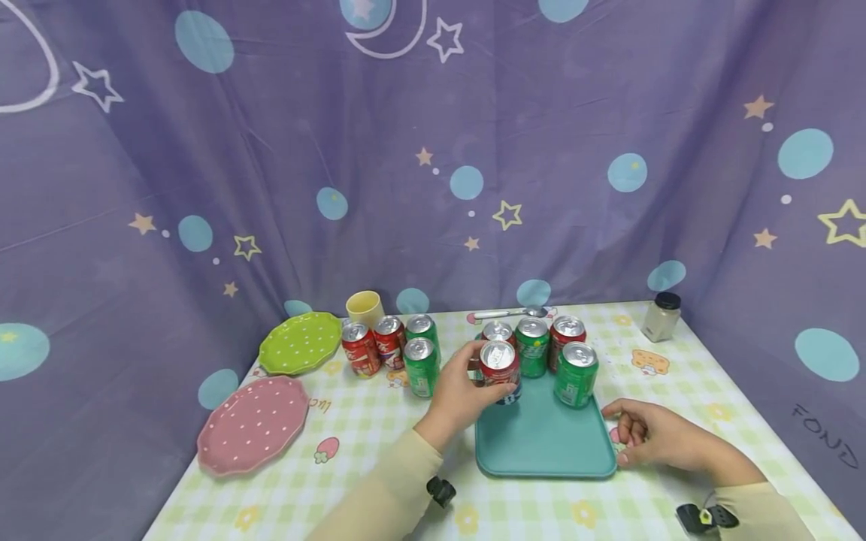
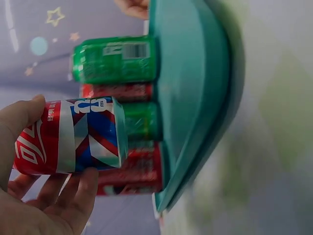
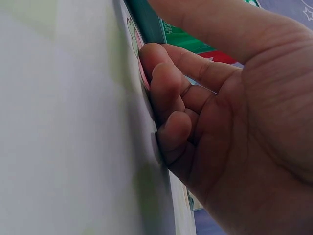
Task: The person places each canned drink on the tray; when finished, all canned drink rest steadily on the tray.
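Observation:
My left hand [image 1: 460, 394] grips a red cola can [image 1: 499, 362] between thumb and fingers, over the left part of the teal tray [image 1: 544, 451]. In the left wrist view the can's blue-and-white patterned base [image 2: 95, 137] appears a little above the tray. Behind it on the tray stand another red can [image 1: 498, 330], a green soda can [image 1: 532, 353] and a dark red can [image 1: 567, 338]. A green can [image 1: 576, 379] is nearer, at the right. My right hand [image 1: 659, 436] rests on the cloth with fingers loosely bent, index fingertip and thumb at the tray's right edge.
Left of the tray are two red cans [image 1: 361, 353] and two green cans [image 1: 421, 368], before a yellow cup [image 1: 364, 306]. Farther left lie a green dotted plate [image 1: 301, 343] and a pink one [image 1: 253, 426]. A spoon [image 1: 510, 313] and a black-lidded jar [image 1: 661, 319] are at the back.

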Demonstrator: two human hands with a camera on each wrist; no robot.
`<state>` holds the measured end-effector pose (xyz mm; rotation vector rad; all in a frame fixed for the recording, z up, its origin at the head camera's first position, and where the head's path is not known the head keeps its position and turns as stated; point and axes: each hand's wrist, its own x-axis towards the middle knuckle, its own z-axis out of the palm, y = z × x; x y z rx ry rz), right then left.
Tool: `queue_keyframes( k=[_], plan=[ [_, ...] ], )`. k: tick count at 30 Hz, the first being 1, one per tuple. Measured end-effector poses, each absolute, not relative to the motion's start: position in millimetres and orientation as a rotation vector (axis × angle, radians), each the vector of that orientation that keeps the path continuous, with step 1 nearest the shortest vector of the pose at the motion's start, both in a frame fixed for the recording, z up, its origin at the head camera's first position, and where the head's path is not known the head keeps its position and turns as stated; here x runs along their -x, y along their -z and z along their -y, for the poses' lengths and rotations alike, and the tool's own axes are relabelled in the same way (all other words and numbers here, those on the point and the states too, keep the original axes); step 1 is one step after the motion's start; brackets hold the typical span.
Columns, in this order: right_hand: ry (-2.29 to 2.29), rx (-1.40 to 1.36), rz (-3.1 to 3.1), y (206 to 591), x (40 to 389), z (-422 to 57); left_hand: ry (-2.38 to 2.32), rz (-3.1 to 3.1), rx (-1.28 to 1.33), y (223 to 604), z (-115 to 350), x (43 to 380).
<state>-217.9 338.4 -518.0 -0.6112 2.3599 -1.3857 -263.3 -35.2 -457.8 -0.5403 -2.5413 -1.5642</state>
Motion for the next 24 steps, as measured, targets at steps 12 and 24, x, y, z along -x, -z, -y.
queue_keyframes(
  k=[12,24],
  plan=[
    [1.394,0.603,-2.353,519,218,-338,1.389,2.640,0.523,485,-13,279],
    [1.404,0.585,-2.347,517,218,-337,1.299,2.626,0.488,491,-28,278]
  ],
)
